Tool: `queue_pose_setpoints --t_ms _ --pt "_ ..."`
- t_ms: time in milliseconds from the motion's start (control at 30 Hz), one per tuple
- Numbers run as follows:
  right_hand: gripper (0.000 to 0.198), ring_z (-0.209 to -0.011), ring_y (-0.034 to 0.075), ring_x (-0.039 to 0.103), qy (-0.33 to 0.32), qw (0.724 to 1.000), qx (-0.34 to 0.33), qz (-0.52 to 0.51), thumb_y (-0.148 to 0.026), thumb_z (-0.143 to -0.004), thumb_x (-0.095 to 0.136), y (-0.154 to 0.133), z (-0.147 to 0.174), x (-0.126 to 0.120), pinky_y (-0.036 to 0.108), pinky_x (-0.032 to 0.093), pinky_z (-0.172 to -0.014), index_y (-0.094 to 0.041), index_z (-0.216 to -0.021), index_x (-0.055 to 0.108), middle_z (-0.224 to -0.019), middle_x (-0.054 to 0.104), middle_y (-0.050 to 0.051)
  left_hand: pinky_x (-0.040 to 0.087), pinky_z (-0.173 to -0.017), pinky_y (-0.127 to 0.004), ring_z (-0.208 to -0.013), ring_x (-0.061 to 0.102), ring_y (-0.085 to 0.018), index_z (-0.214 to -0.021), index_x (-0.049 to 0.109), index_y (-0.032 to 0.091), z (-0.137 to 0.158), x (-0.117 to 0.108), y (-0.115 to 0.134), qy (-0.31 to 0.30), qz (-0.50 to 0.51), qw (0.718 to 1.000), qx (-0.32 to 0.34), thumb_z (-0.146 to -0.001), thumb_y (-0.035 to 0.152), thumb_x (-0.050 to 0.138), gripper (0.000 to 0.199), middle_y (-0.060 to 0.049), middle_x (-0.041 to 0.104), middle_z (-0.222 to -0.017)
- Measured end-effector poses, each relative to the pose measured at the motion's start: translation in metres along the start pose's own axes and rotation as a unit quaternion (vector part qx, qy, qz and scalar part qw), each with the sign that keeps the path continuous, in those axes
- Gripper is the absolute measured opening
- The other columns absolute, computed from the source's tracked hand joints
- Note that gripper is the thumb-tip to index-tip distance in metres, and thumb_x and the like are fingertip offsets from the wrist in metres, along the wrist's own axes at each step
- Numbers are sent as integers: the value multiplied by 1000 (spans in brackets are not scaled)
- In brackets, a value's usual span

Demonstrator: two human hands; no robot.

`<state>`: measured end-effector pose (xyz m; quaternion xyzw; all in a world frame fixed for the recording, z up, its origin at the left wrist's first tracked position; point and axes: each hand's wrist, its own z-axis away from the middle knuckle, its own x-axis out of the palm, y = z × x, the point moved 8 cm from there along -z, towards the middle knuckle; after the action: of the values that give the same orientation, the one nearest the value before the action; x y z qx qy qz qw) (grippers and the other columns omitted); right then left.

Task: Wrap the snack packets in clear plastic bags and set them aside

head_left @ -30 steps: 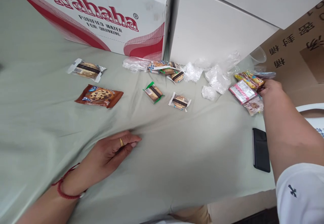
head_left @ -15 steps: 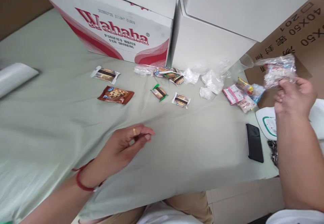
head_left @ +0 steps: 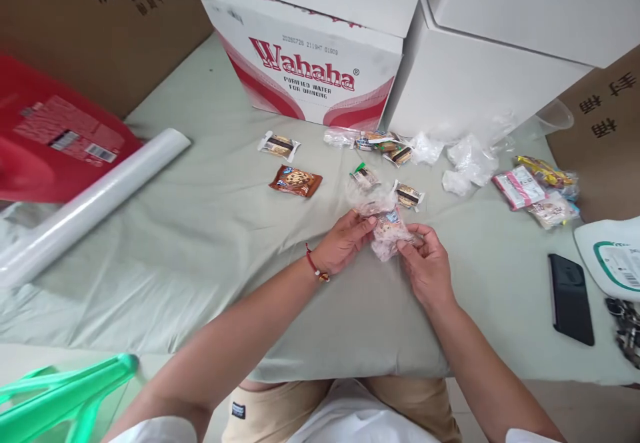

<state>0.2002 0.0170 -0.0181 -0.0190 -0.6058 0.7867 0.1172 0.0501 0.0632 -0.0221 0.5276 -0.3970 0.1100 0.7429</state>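
Between both hands is a clear plastic bag point(head_left: 391, 227) with a printed cookie packet inside. My left hand point(head_left: 347, 237) pinches its left side, thumb on top. On the lower right side, my right hand point(head_left: 425, 256) grips the crinkled plastic with thumb and fingers. The bag's loose upper part partly covers a small green-ended biscuit packet point(head_left: 365, 175). Just beyond the bag lies another biscuit packet point(head_left: 408, 195). Farther left are a brown cookie packet point(head_left: 295, 181) and a clear-ended biscuit packet point(head_left: 280, 145).
Behind stand a Wahaha carton point(head_left: 320, 73) and a white box point(head_left: 480, 79). Crumpled plastic point(head_left: 473, 159) and a pink-white packet point(head_left: 519, 187) lie right, near a phone point(head_left: 571, 299) and keys point(head_left: 625, 329). At left are a plastic film roll point(head_left: 95, 206) and a red container point(head_left: 60, 129).
My right hand has brought the bagged cookie packet from the far right to the middle. My left hand has taken hold of it too. The view has swung left.
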Motion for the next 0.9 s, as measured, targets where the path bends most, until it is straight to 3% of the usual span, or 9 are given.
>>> queue_pose_setpoints --t_ms 133,267,400,467,567,700,733,800,900 --pt "39 -59 12 47 -67 985 -51 150 -48 -79 82 -8 6 9 25 38 -51 -28 -106 62 -93 67 0 54 -91 -35 -99 73 -23 -108 75 15 -1 -5 1 54 22 998 7 -76 38 88 42 -9 79 -104" --pt "45 -65 11 45 4 919 -210 334 -48 -77 84 -41 12 8 28 42 -58 -24 -111 66 -114 61 6 55 -85 -33 -89 74 -20 -103 75 16 0 -11 0 88 -7 996 33 -74 41 89 41 -6 80 -96" --pt "18 -70 14 52 -28 873 -311 375 -41 -92 71 -53 15 27 28 44 -64 -24 -100 70 -96 64 3 55 -94 -37 -100 74 -23 -111 75 17 0 -7 -2 64 -57 995 49 -78 45 84 44 -7 80 -106" --pt "16 -66 13 51 -41 880 -304 363 -38 -97 65 -47 10 31 27 42 -63 -23 -91 69 -81 62 0 54 -98 -38 -105 72 -24 -115 74 17 1 -7 1 65 -104 990 69 -83 50 79 46 -8 80 -110" --pt "23 -56 11 41 -28 926 -223 302 -43 -94 66 -31 -3 26 25 36 -55 -22 -88 65 -68 54 -4 54 -99 -41 -108 71 -25 -117 73 18 5 -11 12 106 -221 962 125 -91 50 70 41 -9 78 -114" --pt "30 -54 10 35 -43 960 -133 244 -49 -89 69 -15 -13 25 24 29 -51 -22 -80 58 -61 46 -7 47 -112 -46 -115 67 -26 -100 77 20 13 -3 36 131 -444 853 241 -93 33 65 20 -8 78 -113" --pt "31 -54 10 36 -49 963 -120 235 -49 -87 70 -13 -14 26 24 30 -52 -22 -79 57 -62 47 -7 48 -111 -45 -114 68 -25 -99 77 20 14 0 38 122 -465 839 254 -92 30 64 18 -7 78 -111" --pt "31 -55 10 39 -57 971 -95 211 -49 -83 73 -11 -18 27 24 32 -52 -23 -85 56 -64 49 -7 54 -101 -41 -107 71 -23 -105 76 19 12 1 37 97 -459 848 247 -93 25 60 21 -7 79 -107" --pt "48 -55 11 43 -62 982 -57 167 -47 -77 79 -7 -24 24 25 37 -53 -25 -111 55 -67 51 -9 57 -93 -36 -103 73 -20 -116 74 19 15 1 37 80 -448 854 253 -93 18 56 29 -8 79 -111"
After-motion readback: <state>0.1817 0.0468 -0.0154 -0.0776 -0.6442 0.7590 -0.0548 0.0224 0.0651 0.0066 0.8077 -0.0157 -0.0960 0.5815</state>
